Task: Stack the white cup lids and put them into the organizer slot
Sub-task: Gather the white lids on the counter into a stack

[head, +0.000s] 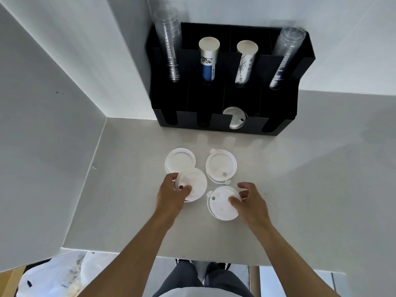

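Four lids are lying on the counter (300, 168) in front of the organizer (214, 123), and a fifth (234, 117) is sitting in a front slot. I am pinching the near-left lid (194, 185) with my left hand (172, 195), fingers curled round its edge, tilting it over the far-left lid (180, 159). My right hand (249, 200) is gripping the near-right lid (221, 203), thumb on top. The far-right lid (220, 165) is lying untouched.
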